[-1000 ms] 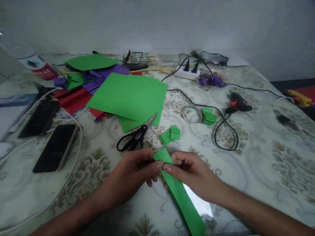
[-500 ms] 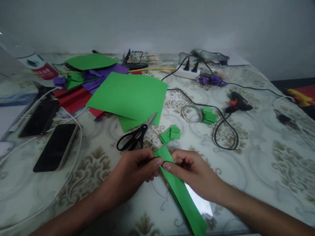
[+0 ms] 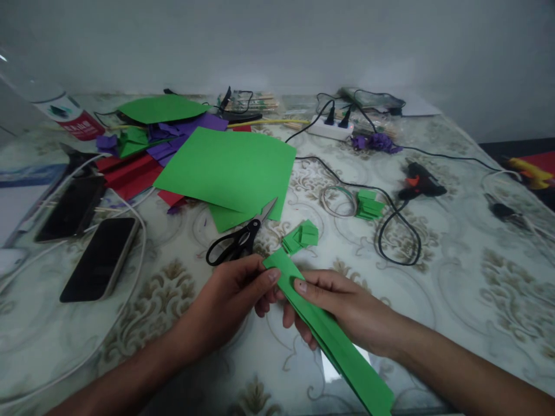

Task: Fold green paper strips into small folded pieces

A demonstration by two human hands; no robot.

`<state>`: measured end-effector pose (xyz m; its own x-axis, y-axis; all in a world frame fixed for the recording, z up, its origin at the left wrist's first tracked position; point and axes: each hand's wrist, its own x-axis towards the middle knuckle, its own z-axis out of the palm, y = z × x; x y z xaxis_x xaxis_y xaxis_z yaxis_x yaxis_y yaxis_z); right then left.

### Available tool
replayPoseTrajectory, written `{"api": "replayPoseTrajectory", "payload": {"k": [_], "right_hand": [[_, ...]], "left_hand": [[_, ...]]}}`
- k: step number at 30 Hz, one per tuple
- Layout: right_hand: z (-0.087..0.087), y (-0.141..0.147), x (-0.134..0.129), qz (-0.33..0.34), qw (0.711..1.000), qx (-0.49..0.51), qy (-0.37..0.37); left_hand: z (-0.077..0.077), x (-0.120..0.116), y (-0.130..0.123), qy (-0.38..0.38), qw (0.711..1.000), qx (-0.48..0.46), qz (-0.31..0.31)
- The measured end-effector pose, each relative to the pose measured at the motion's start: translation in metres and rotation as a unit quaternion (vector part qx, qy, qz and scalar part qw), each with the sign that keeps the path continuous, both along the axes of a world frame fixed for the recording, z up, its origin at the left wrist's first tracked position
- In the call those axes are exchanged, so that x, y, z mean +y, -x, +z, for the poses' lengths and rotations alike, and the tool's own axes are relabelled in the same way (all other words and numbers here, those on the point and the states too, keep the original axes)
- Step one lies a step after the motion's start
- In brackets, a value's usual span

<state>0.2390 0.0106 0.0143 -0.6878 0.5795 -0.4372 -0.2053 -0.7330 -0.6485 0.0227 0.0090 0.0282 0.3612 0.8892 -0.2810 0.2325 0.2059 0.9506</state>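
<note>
A long folded strip of green paper [image 3: 342, 346] slants from the middle of the view down to the right, its layers showing along the left edge. My left hand [image 3: 243, 294] pinches its upper left edge, thumb on top. Lower down the strip, my right hand [image 3: 338, 300] grips it with the thumb on top and fingers beneath. Just beyond the strip's top end lie small folded green pieces [image 3: 300, 236]. Black-handled scissors [image 3: 245, 234] lie partly open beyond my left hand, their tips over the large green sheet [image 3: 229, 167].
Two phones [image 3: 102, 260] and white cables lie at left, near a bottle [image 3: 71, 118]. Red paper [image 3: 132, 173] and purple paper [image 3: 199, 127] are behind. At right are a glue gun [image 3: 420, 182], tape ring [image 3: 338, 201] and power strip [image 3: 330, 127].
The strip's lower end has swung right, and its top has shifted slightly left. My right hand has moved a little down and right along it, and its fingers now show underneath.
</note>
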Motion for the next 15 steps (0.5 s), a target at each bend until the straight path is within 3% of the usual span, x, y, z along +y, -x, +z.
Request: {"api": "replayPoseTrajectory", "payload": {"k": [15], "right_hand": [[-0.0007, -0.0029, 0.0005, 0.034, 0.99, -0.102, -0.095]], "left_hand": [[0.0048, 0.0027, 0.001, 0.014, 1.0, 0.01, -0.004]]}}
